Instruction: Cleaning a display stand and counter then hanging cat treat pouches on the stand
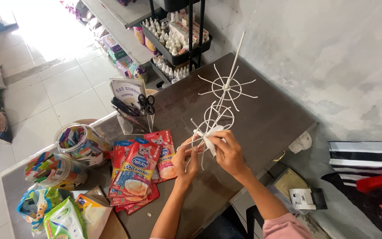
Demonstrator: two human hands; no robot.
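Bare forearms and one pink sleeve

Both of the person's arms were bare from the wrists down past the elbows, with no watch, ring or bracelet to be made out on either. The left hand (pixel 186 160) and the right hand (pixel 228 152) wore no gloves. A short pink sleeve (pixel 284 226) covered the right upper arm at the near edge of the view; its cloth looked plain and soft, without any print. The left arm's upper part was cut off by the near edge.
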